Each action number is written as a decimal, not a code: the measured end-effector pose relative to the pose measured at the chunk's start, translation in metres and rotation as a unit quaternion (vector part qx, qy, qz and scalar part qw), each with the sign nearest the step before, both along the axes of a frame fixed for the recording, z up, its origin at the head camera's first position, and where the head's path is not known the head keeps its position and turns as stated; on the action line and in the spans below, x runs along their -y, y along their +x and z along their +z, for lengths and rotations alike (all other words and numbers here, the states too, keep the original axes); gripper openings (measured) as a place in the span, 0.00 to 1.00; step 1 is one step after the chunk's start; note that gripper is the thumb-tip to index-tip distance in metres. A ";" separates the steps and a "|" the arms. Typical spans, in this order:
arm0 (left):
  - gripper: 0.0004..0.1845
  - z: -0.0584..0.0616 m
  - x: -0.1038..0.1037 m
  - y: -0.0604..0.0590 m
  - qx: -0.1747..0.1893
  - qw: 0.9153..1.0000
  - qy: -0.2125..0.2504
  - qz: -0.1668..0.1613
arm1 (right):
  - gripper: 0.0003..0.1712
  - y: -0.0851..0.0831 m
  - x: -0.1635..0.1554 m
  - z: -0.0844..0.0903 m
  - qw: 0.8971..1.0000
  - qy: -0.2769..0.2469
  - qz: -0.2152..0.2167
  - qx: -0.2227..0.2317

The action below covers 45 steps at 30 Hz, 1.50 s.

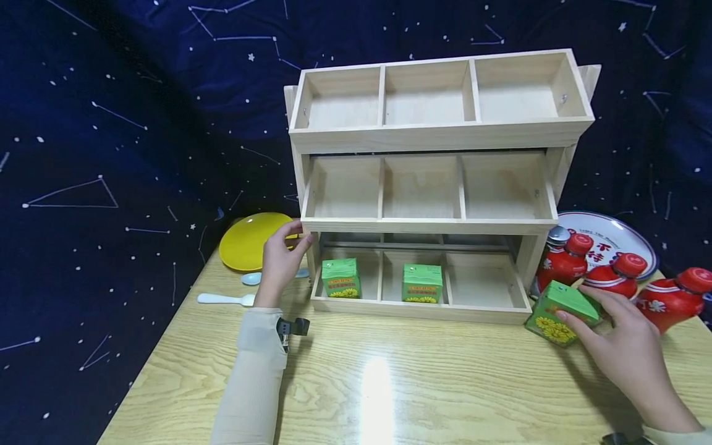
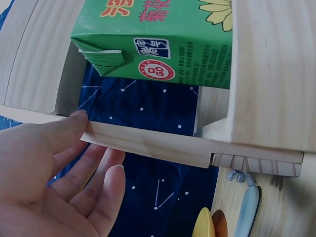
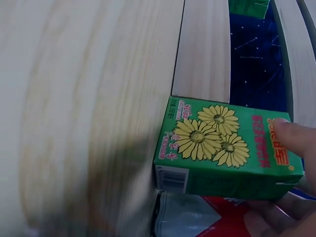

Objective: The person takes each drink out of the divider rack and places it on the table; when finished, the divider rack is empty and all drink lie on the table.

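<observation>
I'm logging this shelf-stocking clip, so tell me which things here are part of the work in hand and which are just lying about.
In the work:
- green carton, gripped by the right hand
- wooden rack, left hand touching its side
- two green cartons in the bottom row

Lying about:
- yellow plate
- white spoons
- red bottles
- patterned plate

A home-like makeshift setup: a pale wooden surface (image 1: 389,395) stands before a dark blue star-print cloth (image 1: 111,123) hung as a backdrop, bearing a small three-tier wooden rack (image 1: 434,136), a yellow plate (image 1: 250,238) and red drink bottles (image 1: 617,275)
</observation>
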<state>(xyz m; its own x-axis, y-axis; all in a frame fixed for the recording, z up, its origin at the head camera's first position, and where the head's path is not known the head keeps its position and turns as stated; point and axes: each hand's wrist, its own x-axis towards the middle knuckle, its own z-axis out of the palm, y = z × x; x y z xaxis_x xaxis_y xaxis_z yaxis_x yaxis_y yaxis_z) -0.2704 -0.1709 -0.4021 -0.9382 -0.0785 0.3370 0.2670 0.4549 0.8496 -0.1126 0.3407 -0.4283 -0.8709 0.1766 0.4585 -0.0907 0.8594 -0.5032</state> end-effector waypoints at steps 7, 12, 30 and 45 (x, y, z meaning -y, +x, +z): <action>0.20 0.000 0.000 0.001 -0.001 1.000 -0.003 0.006 | 0.36 0.001 0.008 0.005 0.997 0.017 0.018 -0.077; 0.20 -0.001 0.000 0.000 -0.003 1.000 -0.005 0.007 | 0.37 0.001 0.019 0.016 0.995 0.001 0.022 -0.101; 0.20 -0.002 0.001 -0.002 0.001 1.000 -0.001 0.003 | 0.39 -0.032 0.093 0.023 0.967 -0.016 0.216 -0.136; 0.20 0.000 0.001 -0.001 -0.005 1.000 0.000 -0.001 | 0.38 -0.071 0.151 0.012 0.956 -0.066 0.284 -0.031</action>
